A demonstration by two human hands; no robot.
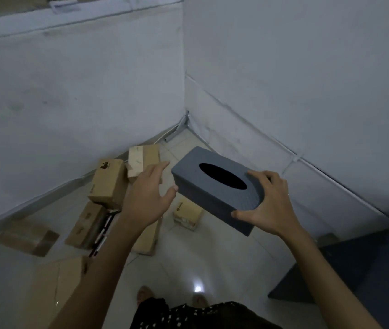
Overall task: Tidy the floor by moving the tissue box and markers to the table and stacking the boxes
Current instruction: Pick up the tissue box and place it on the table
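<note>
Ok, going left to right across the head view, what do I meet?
Flat cardboard box → markers → left hand, open → tissue box → right hand, gripping the tissue box's right end → dark table. The other cardboard boxes overlap these, so they are left out.

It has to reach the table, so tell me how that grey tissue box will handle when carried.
Probably stiff: the grey tissue box shows straight edges while the right hand grips only one end. Likely light for its size, since one hand holds it aloft. The free end may dip; the open left hand could steady it.
</note>
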